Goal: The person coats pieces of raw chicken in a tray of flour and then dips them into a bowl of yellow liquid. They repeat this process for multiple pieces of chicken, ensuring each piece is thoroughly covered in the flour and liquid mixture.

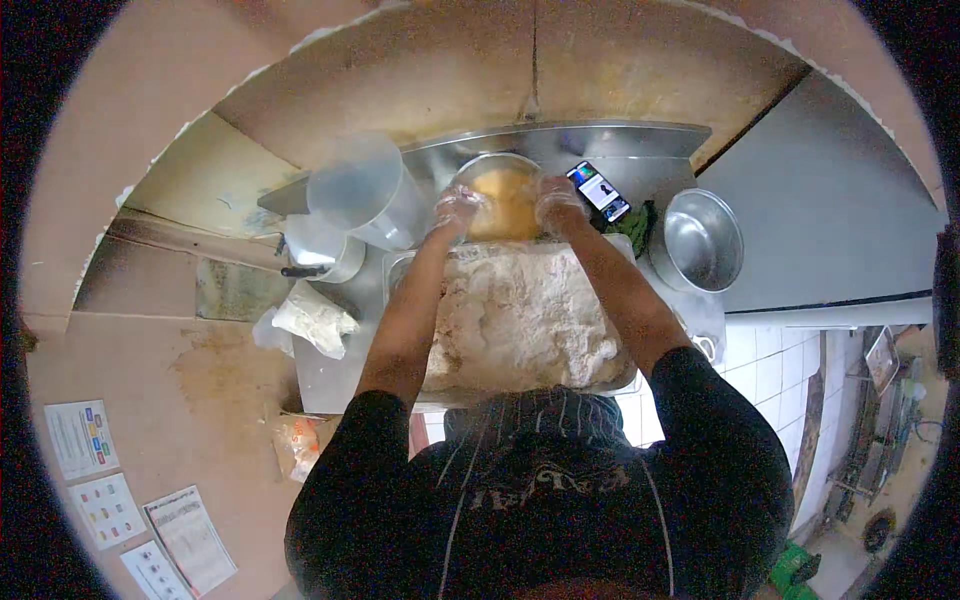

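Beyond a wide metal tray (390, 270) stands a round metal bowl (499, 159) with yellowish-orange contents (506, 206); whether these are liquid cannot be made out. My left hand (459, 206), in a thin transparent glove, grips the bowl's left side. On the opposite side my right hand (561, 204), gloved likewise, holds the bowl, its fingertips partly hidden. Both forearms reach over the tray, which is heaped with a pale flour-like powder (525, 315), browner and lumpy at the left.
Left of the bowl are a large translucent plastic jug (367, 187), a white tub (341, 259) with a black-handled utensil (304, 271) and a crumpled white bag (315, 319). To the right lie a lit smartphone (598, 191), a green cloth-like item (637, 225) and a deep metal pan (701, 240).
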